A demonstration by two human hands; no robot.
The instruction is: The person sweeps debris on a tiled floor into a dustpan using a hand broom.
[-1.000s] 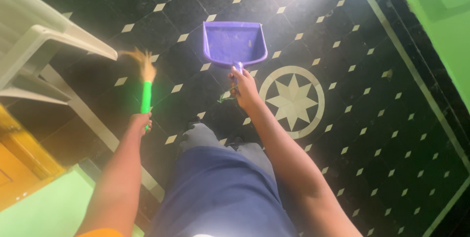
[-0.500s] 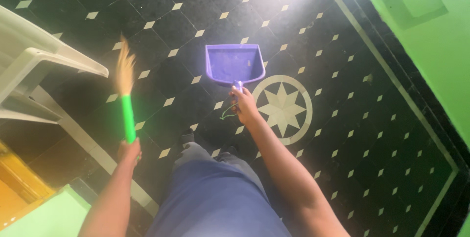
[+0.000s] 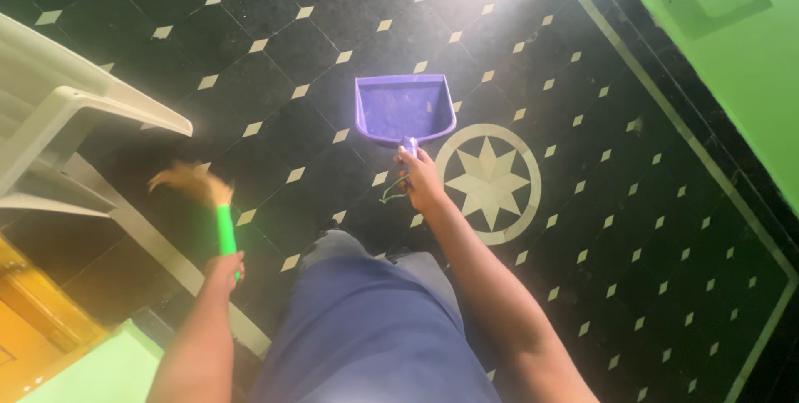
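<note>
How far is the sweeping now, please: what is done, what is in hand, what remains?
Done: a few specks lie in the purple dustpan. In hand: right hand grips its handle, left hand a green-handled broom, bristles blurred. Left: any dust on the black tiled floor is too small to judge.

Open black tiled floor [image 3: 275,45] is stretching ahead and to the right of the purple dustpan [image 3: 405,108], leaving hands wide passage. A pale plastic chair [image 3: 62,111] is crowding the left side just beside the blurred broom [image 3: 212,203], while a green wall [image 3: 749,62] is closing off the far right.
</note>
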